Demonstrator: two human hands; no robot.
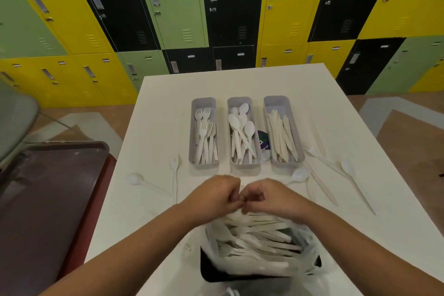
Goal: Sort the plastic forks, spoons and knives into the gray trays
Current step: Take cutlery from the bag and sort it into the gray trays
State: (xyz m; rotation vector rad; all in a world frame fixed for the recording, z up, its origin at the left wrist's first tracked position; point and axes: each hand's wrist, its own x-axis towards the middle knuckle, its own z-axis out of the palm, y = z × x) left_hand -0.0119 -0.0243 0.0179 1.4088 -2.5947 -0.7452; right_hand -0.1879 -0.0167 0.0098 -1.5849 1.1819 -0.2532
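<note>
Three gray trays stand side by side mid-table: the left tray (203, 100) holds forks (204, 137), the middle tray (240, 99) holds spoons (240, 130), and the right tray (276, 98) holds knives (281, 137). My left hand (216, 196) and my right hand (271, 197) meet knuckle to knuckle in front of the trays, fingers curled. What they pinch is hidden. Just below them a black bin (211, 269) lined with a clear bag (310, 257) is full of white cutlery. A loose fork (174, 175) and spoon (134, 179) lie at the left.
Right of the trays lie loose spoons (300, 174), another spoon (348, 168) and a knife (322, 182). A purple label (264, 139) sits between the middle and right trays. A dark brown serving tray (48, 199) lies left of the table. Lockers line the back.
</note>
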